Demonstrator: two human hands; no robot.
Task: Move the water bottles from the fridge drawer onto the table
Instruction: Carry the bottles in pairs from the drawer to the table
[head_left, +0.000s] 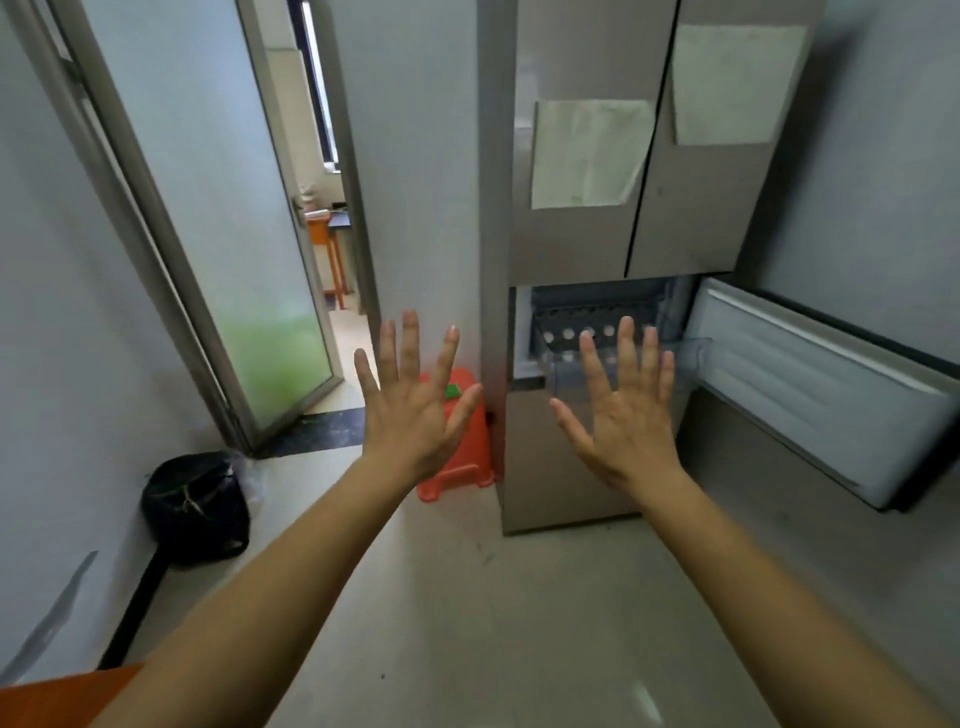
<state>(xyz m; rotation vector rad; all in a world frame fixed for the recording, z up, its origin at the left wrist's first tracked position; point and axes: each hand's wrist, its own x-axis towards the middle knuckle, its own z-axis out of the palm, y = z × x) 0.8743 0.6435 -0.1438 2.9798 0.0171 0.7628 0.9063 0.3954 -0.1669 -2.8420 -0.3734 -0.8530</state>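
Observation:
A tall grey fridge (587, 239) stands ahead at the right. Its lower right door (810, 384) is swung open to the right. Inside, a clear drawer (566, 376) holds several water bottles (571, 335), seen as white caps in rows. My left hand (413, 400) is raised with fingers spread, in front of an orange stool. My right hand (626, 405) is also spread, palm forward, in front of the drawer and partly hiding it. Both hands hold nothing. An orange table corner (57, 699) shows at the bottom left.
An orange plastic stool (462, 467) stands left of the fridge. A black rubbish bag (195, 506) sits by the left wall. A frosted glass door (228, 234) stands open onto another room. Two paper sheets (587, 153) hang on the fridge's upper doors.

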